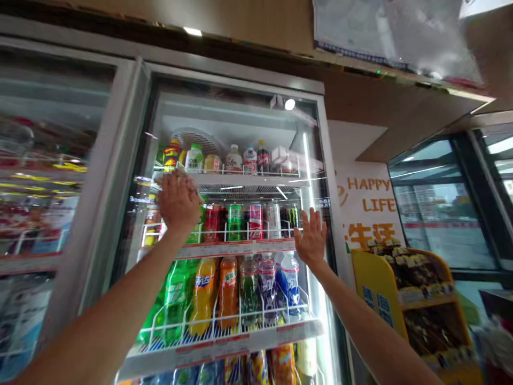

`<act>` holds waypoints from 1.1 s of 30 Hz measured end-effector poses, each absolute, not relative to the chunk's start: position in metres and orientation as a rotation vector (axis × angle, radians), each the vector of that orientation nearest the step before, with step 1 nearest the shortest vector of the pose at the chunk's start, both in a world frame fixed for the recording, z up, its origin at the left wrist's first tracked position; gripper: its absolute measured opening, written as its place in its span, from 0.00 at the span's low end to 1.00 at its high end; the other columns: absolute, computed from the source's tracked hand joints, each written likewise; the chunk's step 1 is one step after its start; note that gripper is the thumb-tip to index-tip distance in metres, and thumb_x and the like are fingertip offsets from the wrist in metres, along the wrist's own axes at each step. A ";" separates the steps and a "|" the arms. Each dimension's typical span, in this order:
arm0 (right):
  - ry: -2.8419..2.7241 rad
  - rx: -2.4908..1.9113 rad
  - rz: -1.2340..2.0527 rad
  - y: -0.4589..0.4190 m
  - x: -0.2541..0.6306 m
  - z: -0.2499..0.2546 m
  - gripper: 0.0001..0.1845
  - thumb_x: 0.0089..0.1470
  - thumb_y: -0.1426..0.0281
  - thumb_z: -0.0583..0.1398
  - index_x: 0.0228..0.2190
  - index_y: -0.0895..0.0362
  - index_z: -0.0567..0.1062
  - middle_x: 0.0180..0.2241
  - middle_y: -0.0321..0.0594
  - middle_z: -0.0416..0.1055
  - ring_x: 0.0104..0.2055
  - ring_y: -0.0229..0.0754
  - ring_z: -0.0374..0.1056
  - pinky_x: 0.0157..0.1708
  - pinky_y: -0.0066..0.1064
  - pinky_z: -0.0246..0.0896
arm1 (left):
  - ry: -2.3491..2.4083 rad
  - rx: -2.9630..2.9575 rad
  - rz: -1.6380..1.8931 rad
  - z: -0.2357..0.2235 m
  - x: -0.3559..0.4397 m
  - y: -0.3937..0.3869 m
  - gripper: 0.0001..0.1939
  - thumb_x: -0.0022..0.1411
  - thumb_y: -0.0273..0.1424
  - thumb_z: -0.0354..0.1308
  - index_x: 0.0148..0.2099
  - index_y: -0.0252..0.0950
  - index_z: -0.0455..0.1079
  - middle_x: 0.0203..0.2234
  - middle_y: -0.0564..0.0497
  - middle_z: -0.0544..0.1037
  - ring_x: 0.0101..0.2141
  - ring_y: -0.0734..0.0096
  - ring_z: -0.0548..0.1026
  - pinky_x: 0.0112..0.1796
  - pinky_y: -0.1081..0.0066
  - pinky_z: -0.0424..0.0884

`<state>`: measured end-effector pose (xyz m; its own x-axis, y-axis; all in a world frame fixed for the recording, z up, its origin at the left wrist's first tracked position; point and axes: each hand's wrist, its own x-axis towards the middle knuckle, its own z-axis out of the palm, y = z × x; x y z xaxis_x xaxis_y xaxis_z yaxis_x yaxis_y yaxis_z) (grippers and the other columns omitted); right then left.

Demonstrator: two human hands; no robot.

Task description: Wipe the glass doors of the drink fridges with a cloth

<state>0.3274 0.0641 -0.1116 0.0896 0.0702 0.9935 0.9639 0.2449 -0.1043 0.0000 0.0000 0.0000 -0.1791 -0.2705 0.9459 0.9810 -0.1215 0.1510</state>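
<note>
Our left hand (179, 202) holds a pale cloth (194, 185) against the fridge's glass door (228, 115), at nine o'clock from mid-view; our right hand (311, 236), fingers spread wide, rests on the glass at four o'clock.

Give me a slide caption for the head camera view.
Left hand holds a pale cloth against a fridge's glass door, right hand open, palm toward it, bottled and canned drinks shelved behind.

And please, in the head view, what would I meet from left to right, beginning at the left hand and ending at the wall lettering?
Left hand with pale cloth, red can, green can, pink can, whitish can, right hand, orange "HAPPY LIFE" lettering.
</note>
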 end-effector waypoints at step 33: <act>-1.260 -0.998 -0.918 0.066 0.333 -0.125 0.27 0.58 0.68 0.46 0.59 0.55 0.54 0.62 0.46 0.49 0.65 0.46 0.41 0.60 0.49 0.39 | -0.774 -1.313 -1.141 -0.103 -0.007 -0.014 0.23 0.61 0.28 0.46 0.59 0.35 0.54 0.62 0.46 0.49 0.61 0.54 0.49 0.58 0.50 0.55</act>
